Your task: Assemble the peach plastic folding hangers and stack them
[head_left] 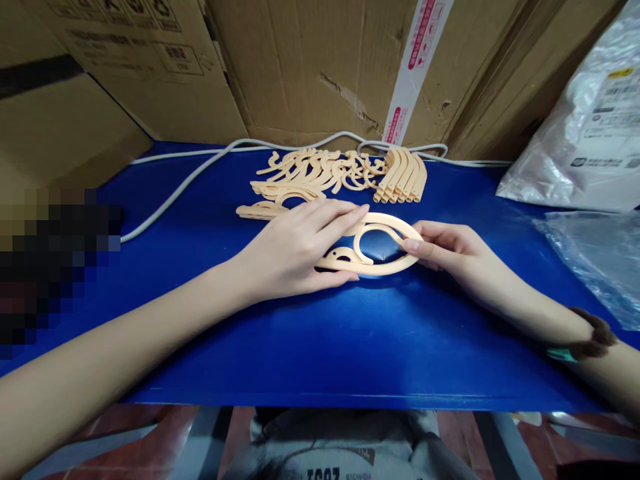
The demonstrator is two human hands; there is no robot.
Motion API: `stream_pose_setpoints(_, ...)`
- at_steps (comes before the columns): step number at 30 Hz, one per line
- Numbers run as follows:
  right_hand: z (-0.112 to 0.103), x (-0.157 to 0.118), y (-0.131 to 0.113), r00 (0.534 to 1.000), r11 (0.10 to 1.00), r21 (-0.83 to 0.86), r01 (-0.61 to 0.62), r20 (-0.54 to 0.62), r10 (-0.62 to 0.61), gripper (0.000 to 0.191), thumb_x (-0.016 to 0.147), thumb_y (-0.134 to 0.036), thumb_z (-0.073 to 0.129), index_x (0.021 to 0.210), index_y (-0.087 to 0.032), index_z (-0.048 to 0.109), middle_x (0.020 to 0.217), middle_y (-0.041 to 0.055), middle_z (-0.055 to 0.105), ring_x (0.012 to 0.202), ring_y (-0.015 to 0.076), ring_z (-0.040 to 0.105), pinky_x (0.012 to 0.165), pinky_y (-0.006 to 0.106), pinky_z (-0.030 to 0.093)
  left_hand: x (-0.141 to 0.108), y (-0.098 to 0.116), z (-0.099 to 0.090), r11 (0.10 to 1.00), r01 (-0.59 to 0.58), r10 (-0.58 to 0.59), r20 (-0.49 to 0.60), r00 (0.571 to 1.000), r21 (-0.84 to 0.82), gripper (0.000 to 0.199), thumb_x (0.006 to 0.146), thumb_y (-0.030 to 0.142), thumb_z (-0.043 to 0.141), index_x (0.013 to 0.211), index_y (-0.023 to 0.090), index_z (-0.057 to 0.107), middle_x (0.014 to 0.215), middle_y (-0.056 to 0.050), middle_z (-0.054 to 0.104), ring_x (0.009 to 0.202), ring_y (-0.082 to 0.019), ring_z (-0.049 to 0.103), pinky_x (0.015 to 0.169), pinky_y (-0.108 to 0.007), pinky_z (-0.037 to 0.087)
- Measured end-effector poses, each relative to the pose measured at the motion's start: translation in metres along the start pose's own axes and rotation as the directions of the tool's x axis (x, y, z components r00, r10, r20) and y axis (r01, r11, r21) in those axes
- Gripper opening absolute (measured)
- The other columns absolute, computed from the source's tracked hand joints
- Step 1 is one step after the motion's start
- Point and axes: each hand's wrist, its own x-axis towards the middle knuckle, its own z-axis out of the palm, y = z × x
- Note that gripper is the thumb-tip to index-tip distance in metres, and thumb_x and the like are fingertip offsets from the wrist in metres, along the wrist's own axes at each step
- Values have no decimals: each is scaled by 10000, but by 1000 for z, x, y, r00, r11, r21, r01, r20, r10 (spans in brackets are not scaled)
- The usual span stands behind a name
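Observation:
A beige plastic folding hanger (393,269), folded into a loop with curved pieces inside, is held low over the blue table. My left hand (307,243) lies across its left end, fingers and thumb closed on its two edges and hiding that end. My right hand (443,245) pinches the rounded right end between thumb and fingers. Just behind my left hand lie similar folded hangers (260,211), partly covered by it. Farther back sit a pile of loose curved hook pieces (313,168) and a stack of curved hanger arms (403,175), all in beige.
The blue table (350,353) ends at a front edge close to my body. A white cable (185,187) runs along its back, before large cardboard boxes (310,73). On the right are a silvery mailing bag (565,147) and clear plastic wrap (595,253).

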Motion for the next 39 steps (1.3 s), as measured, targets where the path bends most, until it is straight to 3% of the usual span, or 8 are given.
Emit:
stream_pose_setpoints(5,0,-1,-1,1000,999,-51,14,-11,-14,401,887,-525,603,693,-190,500,575,-61,403,502,72,308,463,247,200,1,1,-2,1000,-20,20,10,1000,19,687,884,408,632,1416,24,427,1375,-209,532,1272,-308,519,1067,-406,449)
stream_pose_setpoints(24,0,1,3,995,995,-51,81,57,-78,359,905,-478,603,697,-198,518,570,-50,492,501,82,413,486,235,302,2,2,-6,998,-42,41,31,999,41,671,887,402,604,1420,37,422,1350,-202,555,1251,-309,536,1034,-437,481)
stream_pose_setpoints(27,-1,0,1,990,993,-18,118,73,-117,334,940,-495,531,793,-198,575,659,-19,572,576,108,499,543,245,372,3,-3,-17,999,-33,32,56,998,9,649,889,385,599,1416,41,437,1364,-185,543,1263,-287,521,1055,-414,462)
stream_pose_setpoints(30,-5,0,3,977,974,-85,209,58,-205,384,987,-521,396,1108,-212,588,810,16,649,685,152,576,618,282,443,5,-18,-35,1000,2,-2,76,997,-8,621,890,401,600,1409,87,468,1386,-149,525,1270,-268,502,1082,-398,428)
stream_pose_setpoints(32,-8,2,7,956,907,-304,293,72,-285,410,975,-514,433,1238,-221,551,925,42,673,801,184,615,702,316,478,5,-33,-46,998,58,-58,34,998,3,654,882,444,598,1418,90,472,1357,-139,537,1224,-270,522,1070,-410,422)
stream_pose_setpoints(35,-11,6,15,887,613,-657,440,211,-411,439,922,-498,557,1257,-214,577,1189,102,642,1069,255,595,914,402,456,2,-56,-56,985,173,-173,14,985,23,767,850,569,587,1418,63,481,1315,-139,560,1177,-274,548,1040,-405,431)
stream_pose_setpoints(37,-11,8,19,847,452,-739,500,309,-432,458,926,-489,555,1295,-218,563,1331,123,575,1186,281,547,983,443,420,-3,-70,-59,967,255,-256,37,966,17,828,819,656,554,1395,62,511,1298,-124,583,1161,-276,565,1040,-408,431)
stream_pose_setpoints(39,-11,9,22,838,397,-758,518,357,-413,452,950,-477,517,1325,-225,543,1399,128,526,1243,281,519,1001,457,414,-10,-80,-59,943,332,-331,77,940,2,853,798,699,528,1376,72,536,1310,-108,593,1168,-276,570,1057,-408,423)
